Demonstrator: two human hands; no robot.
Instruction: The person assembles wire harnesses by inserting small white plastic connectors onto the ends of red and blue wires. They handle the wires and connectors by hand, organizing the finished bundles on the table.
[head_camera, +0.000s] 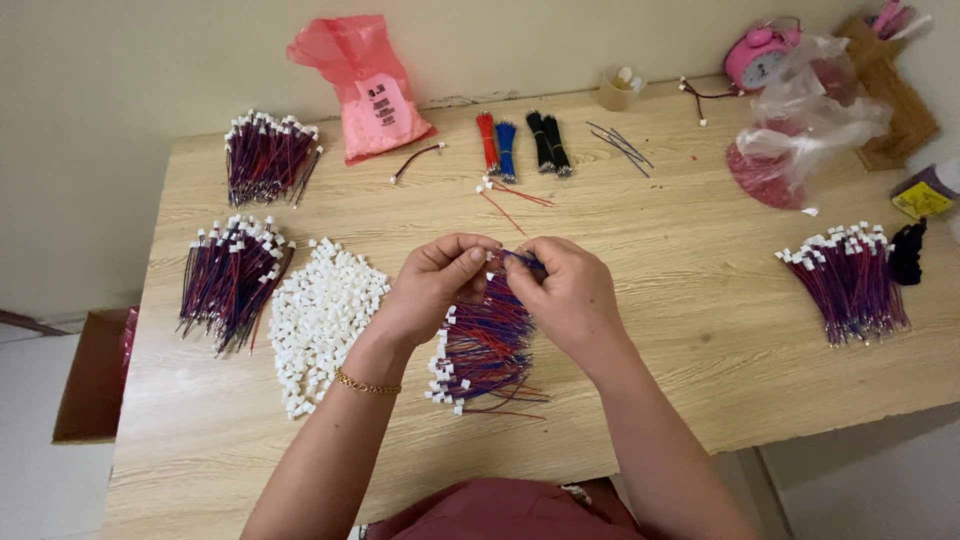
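Note:
My left hand (432, 285) pinches a small white connector (490, 257) between thumb and forefinger. My right hand (565, 290) meets it from the right, gripping a thin blue wire (526, 261) whose end sits at the connector. Both hands hover over a loose pile of red-and-blue wires with white connectors (485, 350) on the wooden table (660, 330). A heap of loose white connectors (318, 315) lies just left of my left wrist, which wears a gold bracelet.
Bundles of finished wires lie at the left (230, 280), back left (265, 158) and right (848, 280). Red, blue and black wire bundles (520, 145) lie at the back centre. A pink bag (370, 85), a clear plastic bag (805, 120), a small cup (620, 88) and a pink clock (758, 55) line the back edge.

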